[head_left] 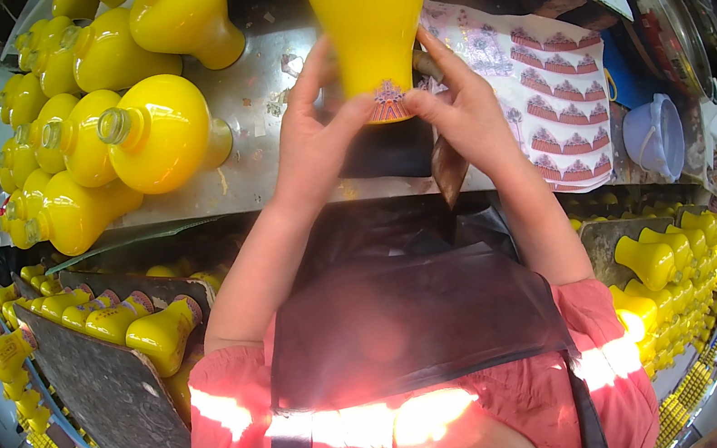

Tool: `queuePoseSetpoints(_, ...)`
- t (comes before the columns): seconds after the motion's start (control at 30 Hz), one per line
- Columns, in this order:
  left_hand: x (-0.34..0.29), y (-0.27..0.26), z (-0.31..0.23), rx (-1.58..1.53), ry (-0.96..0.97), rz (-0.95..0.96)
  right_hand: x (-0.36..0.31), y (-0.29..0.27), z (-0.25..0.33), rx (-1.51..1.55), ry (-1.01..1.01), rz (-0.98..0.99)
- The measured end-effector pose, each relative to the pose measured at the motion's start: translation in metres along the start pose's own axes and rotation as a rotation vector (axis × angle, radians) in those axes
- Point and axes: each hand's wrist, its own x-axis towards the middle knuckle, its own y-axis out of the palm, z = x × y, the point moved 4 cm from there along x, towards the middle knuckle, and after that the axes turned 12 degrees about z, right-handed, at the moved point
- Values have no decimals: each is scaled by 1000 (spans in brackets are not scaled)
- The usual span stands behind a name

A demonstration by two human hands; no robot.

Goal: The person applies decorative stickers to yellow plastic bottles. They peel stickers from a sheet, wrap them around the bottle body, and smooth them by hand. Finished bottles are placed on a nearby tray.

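A glossy yellow vase-shaped bottle (371, 20) is held over the metal table, its narrow foot toward me and its wide shoulder away. A patterned decal (389, 99) lies on the foot. My left hand (314, 134) grips the bottle's left side, thumb at the decal's left edge. From the other side my right hand (463, 108) holds it, with its thumb against the decal's right edge. Most of the fingers are hidden behind the bottle. Beside my right hand lies a printed decal sheet (566, 103) with rows of crown-like motifs.
Several yellow bottles (167, 136) lie on the left of the metal table (263, 164). A pale blue bucket (654, 138) stands at the right. Boards (116, 386) with more bottles flank me. A brown pointed strip (449, 165) hangs at the table's front edge.
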Motion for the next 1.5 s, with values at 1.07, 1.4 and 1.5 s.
queuePoseSetpoints(1.07,-17,-12,-12,866,215,-151,-12,11,89,-975,-599,-123)
queuePoseSetpoints(1.4,-53,29,-5,1176,299,-187,-9,8,44,-702,-501,-324)
queuePoseSetpoints(1.5,-54,29,-1,1160,289,-205,-14,6,65,-673,-575,-275)
